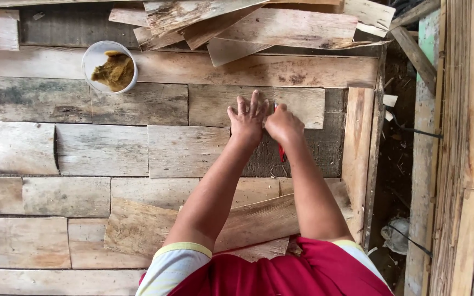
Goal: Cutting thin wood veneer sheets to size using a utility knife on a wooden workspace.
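Holding brown paste, white tub sits apart; left hand flat, right hand grip closed on red tool.

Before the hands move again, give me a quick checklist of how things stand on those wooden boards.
1. Left hand flat on the wood veneer piece, fingers spread: ok.
2. Right hand gripping the red-handled tool: ok.
3. Tool tip position on the piece: cannot tell, hidden by the hands.
4. White tub of brown paste upright, apart from both hands: ok.
5. Loose veneer pile clear of the hands: ok.
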